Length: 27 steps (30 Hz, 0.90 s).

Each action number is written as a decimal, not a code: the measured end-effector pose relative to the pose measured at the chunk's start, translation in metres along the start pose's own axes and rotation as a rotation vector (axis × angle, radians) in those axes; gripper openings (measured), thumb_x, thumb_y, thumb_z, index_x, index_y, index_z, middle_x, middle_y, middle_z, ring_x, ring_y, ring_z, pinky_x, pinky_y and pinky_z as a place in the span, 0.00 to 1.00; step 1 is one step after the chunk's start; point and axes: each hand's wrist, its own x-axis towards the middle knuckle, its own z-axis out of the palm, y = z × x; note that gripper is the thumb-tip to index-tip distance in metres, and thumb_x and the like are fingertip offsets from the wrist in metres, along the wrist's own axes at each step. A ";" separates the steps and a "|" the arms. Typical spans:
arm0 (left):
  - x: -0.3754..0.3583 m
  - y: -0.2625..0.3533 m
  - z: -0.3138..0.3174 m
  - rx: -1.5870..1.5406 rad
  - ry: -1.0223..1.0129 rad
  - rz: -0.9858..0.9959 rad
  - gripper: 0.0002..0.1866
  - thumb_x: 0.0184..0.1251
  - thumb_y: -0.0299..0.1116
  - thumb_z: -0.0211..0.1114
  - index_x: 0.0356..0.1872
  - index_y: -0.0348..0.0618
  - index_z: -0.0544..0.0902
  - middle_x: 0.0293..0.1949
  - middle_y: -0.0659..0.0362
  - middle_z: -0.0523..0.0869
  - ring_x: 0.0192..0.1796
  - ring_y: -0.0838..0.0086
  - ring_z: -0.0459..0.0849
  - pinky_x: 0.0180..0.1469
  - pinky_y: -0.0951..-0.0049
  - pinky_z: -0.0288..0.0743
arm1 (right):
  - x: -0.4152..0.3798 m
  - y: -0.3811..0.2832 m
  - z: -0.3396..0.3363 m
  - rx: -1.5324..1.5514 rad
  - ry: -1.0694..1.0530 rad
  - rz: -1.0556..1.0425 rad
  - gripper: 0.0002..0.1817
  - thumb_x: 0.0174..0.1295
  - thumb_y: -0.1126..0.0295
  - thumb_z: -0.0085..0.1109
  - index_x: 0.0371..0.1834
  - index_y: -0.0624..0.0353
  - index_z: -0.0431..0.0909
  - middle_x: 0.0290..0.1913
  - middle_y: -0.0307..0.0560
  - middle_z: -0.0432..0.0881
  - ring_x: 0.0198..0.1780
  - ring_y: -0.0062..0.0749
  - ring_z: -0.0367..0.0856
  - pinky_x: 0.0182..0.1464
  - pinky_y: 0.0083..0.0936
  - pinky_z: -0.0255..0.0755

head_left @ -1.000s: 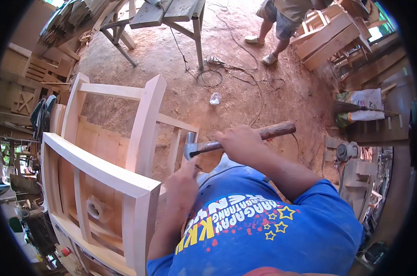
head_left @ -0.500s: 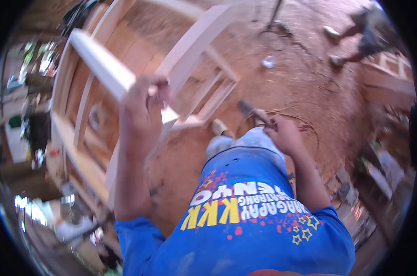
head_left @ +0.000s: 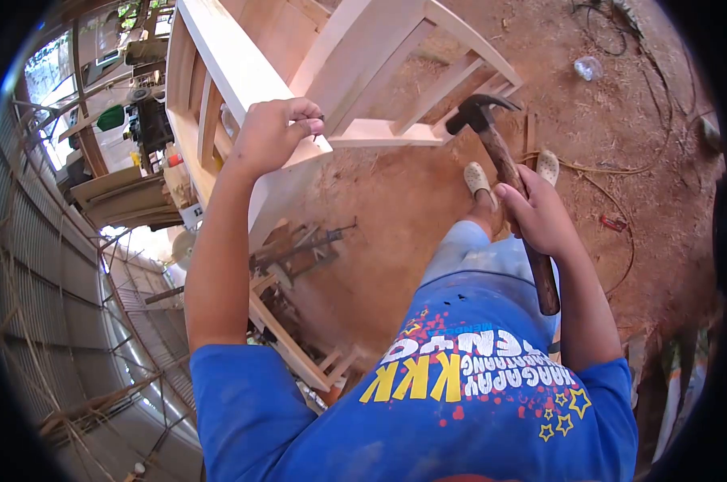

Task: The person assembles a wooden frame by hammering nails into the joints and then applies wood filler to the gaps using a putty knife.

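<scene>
While the left hand (head_left: 267,140) pinches a small dark item (head_left: 322,119) at a corner of the wooden frame (head_left: 236,58), fingertips (head_left: 309,127) lie exposed.
Hammer (head_left: 501,157), gripped mid-handle by the right hand (head_left: 546,218): a stray swing could bruise them.

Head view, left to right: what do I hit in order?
Corrugated wall → left hand → hammer → crumpled clear plastic. Left out: wooden frame, right hand and shoes, whose spans overlap others.
</scene>
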 end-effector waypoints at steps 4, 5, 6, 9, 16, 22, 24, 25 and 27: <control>0.004 0.011 0.005 0.109 -0.031 -0.085 0.11 0.70 0.32 0.68 0.46 0.37 0.89 0.35 0.56 0.93 0.40 0.71 0.91 0.50 0.69 0.80 | -0.002 0.000 0.012 0.237 -0.149 -0.025 0.19 0.77 0.62 0.59 0.63 0.61 0.70 0.26 0.34 0.74 0.22 0.18 0.72 0.24 0.21 0.71; 0.004 0.011 0.006 0.132 -0.034 -0.090 0.11 0.70 0.32 0.68 0.46 0.36 0.90 0.35 0.56 0.93 0.40 0.71 0.91 0.51 0.69 0.80 | 0.000 0.002 0.014 0.221 -0.154 0.007 0.20 0.78 0.62 0.59 0.64 0.61 0.69 0.26 0.34 0.74 0.22 0.18 0.72 0.24 0.21 0.70; 0.002 0.011 0.006 0.155 -0.038 -0.100 0.11 0.70 0.32 0.68 0.46 0.36 0.90 0.34 0.56 0.93 0.40 0.71 0.91 0.51 0.70 0.80 | 0.003 0.006 0.017 0.206 -0.165 0.040 0.21 0.78 0.62 0.59 0.66 0.62 0.68 0.26 0.35 0.74 0.21 0.18 0.72 0.23 0.21 0.70; 0.001 0.014 0.006 0.184 -0.040 -0.083 0.11 0.70 0.33 0.68 0.45 0.36 0.90 0.34 0.57 0.93 0.40 0.71 0.91 0.51 0.70 0.80 | 0.008 0.013 0.018 0.163 -0.223 0.074 0.23 0.77 0.61 0.59 0.67 0.62 0.68 0.25 0.34 0.73 0.21 0.17 0.73 0.22 0.21 0.69; 0.001 0.016 0.007 0.165 -0.030 -0.101 0.10 0.70 0.34 0.67 0.44 0.43 0.92 0.36 0.56 0.94 0.40 0.65 0.93 0.50 0.68 0.82 | 0.009 0.010 0.027 0.138 -0.196 0.039 0.24 0.77 0.60 0.60 0.68 0.62 0.68 0.24 0.34 0.72 0.20 0.17 0.73 0.22 0.21 0.70; 0.002 0.011 0.007 0.176 -0.035 -0.044 0.10 0.71 0.33 0.67 0.44 0.39 0.91 0.34 0.55 0.93 0.39 0.66 0.92 0.49 0.68 0.81 | 0.013 -0.001 0.027 0.200 -0.196 0.004 0.25 0.76 0.61 0.60 0.70 0.62 0.68 0.25 0.33 0.73 0.21 0.16 0.73 0.22 0.20 0.70; 0.002 0.010 0.007 0.157 -0.046 -0.040 0.11 0.72 0.32 0.67 0.44 0.34 0.89 0.32 0.54 0.92 0.37 0.69 0.90 0.48 0.69 0.80 | 0.014 -0.007 0.031 0.252 -0.202 -0.026 0.25 0.77 0.62 0.60 0.69 0.63 0.68 0.25 0.33 0.73 0.20 0.16 0.73 0.22 0.19 0.69; 0.001 0.009 0.007 0.157 -0.043 -0.039 0.11 0.72 0.32 0.67 0.44 0.34 0.89 0.32 0.54 0.92 0.37 0.68 0.90 0.48 0.69 0.80 | 0.015 -0.011 0.034 0.278 -0.205 -0.042 0.25 0.77 0.62 0.60 0.69 0.63 0.68 0.25 0.33 0.73 0.20 0.16 0.72 0.22 0.19 0.69; 0.002 0.008 0.008 0.160 -0.036 -0.038 0.11 0.72 0.33 0.67 0.44 0.34 0.88 0.32 0.54 0.92 0.38 0.67 0.91 0.48 0.68 0.80 | 0.017 -0.018 0.038 0.341 -0.206 -0.090 0.23 0.78 0.61 0.59 0.67 0.62 0.69 0.26 0.34 0.73 0.20 0.16 0.71 0.21 0.18 0.68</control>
